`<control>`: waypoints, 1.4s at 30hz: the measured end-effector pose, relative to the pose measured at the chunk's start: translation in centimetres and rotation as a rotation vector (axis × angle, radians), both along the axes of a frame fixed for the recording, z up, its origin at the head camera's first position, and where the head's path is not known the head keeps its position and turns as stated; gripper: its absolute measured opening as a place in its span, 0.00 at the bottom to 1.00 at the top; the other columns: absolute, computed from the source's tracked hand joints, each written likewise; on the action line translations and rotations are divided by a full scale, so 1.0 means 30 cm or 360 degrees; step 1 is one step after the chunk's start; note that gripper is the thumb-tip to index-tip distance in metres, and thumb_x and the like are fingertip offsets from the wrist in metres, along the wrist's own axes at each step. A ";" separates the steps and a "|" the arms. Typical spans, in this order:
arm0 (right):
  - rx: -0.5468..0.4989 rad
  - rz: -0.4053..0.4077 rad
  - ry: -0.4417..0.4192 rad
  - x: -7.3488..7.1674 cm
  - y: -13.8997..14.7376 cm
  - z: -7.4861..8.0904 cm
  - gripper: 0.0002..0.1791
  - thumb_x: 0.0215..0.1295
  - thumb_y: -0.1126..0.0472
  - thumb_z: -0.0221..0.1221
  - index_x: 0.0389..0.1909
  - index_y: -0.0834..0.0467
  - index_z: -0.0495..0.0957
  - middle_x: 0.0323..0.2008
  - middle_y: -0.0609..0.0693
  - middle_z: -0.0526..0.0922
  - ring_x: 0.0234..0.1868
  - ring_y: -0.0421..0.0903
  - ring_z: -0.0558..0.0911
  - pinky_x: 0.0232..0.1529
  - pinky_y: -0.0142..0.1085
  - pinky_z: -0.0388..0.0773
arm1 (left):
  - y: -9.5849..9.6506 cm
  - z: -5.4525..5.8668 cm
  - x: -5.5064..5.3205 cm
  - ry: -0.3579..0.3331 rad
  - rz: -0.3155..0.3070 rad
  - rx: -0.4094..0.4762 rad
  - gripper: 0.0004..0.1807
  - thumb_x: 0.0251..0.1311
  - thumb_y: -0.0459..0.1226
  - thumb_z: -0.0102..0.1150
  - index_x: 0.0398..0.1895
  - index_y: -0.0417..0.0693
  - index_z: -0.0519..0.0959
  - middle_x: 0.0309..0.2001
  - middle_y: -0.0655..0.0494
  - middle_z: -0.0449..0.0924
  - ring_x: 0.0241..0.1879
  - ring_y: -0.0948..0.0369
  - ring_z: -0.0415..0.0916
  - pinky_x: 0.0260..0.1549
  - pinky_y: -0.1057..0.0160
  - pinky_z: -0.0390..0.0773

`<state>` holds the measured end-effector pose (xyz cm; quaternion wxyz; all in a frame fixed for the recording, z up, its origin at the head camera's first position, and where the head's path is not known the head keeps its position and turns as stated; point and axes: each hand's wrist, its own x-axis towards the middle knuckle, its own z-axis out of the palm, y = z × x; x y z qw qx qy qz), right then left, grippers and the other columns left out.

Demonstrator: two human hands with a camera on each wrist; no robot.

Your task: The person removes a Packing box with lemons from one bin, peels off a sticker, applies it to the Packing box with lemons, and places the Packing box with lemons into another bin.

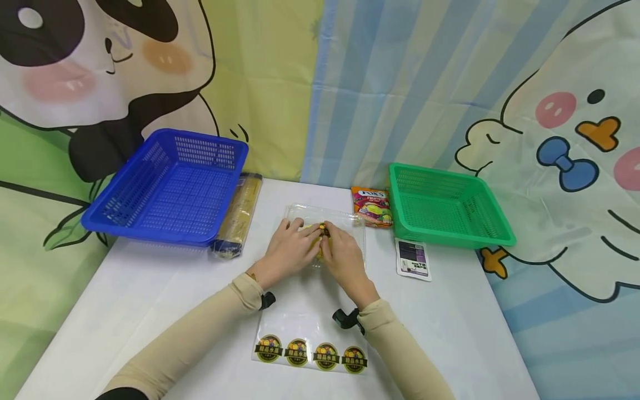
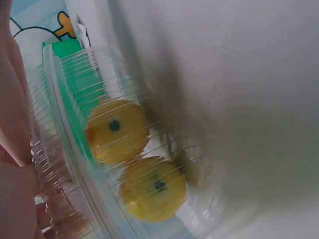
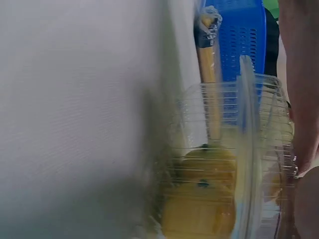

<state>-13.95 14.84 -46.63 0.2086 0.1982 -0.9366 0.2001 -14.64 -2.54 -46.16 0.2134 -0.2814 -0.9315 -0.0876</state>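
Observation:
A clear plastic clamshell box [image 1: 300, 211] stands closed on the table, with yellow round fruits [image 2: 152, 189] inside, each with a dark spot. On its lid lies a small round black-and-gold sticker [image 1: 324, 229]. The left hand [image 1: 291, 244] reaches over the box from the left, fingertips on the lid at the sticker. From the right, the right hand [image 1: 345, 255] meets it there, its fingers touching the lid beside the sticker. Both wrist views show the ribbed side of the box [image 3: 249, 164] under the hands. Nearer the person lies a clear sheet [image 1: 310, 328] with several matching stickers along its front edge.
At the left a blue basket [image 1: 182, 186] stands beside a plastic-wrapped roll [image 1: 239, 214]. To the right are a green basket [image 1: 445, 233], an orange FOX'S candy packet [image 1: 372, 207] and a white pouch with a purple label [image 1: 413, 259]. Cartoon-print curtains [image 1: 360, 100] hang behind the table.

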 end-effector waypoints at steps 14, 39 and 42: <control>-0.0020 -0.0141 0.0202 0.012 0.044 -0.057 0.17 0.69 0.60 0.60 0.55 0.60 0.84 0.39 0.57 0.90 0.34 0.56 0.88 0.34 0.49 0.87 | 0.023 -0.037 0.011 0.0189 0.0111 -0.0122 0.21 0.72 0.54 0.57 0.56 0.54 0.88 0.59 0.60 0.86 0.56 0.51 0.79 0.61 0.42 0.69; -0.1382 -0.0227 -0.0761 0.079 0.277 -0.034 0.32 0.66 0.56 0.72 0.69 0.56 0.75 0.69 0.53 0.75 0.69 0.57 0.76 0.59 0.44 0.80 | -0.206 -0.080 0.018 -0.1352 -0.0058 0.1961 0.37 0.60 0.34 0.73 0.73 0.50 0.71 0.74 0.48 0.65 0.76 0.44 0.55 0.75 0.38 0.62; -0.1382 -0.0196 -0.0794 0.082 0.272 -0.050 0.32 0.67 0.59 0.71 0.70 0.57 0.75 0.70 0.55 0.74 0.63 0.60 0.81 0.52 0.32 0.82 | -0.206 -0.090 0.018 -0.1324 -0.0088 0.1956 0.37 0.58 0.31 0.73 0.72 0.50 0.72 0.74 0.48 0.64 0.75 0.43 0.56 0.74 0.40 0.65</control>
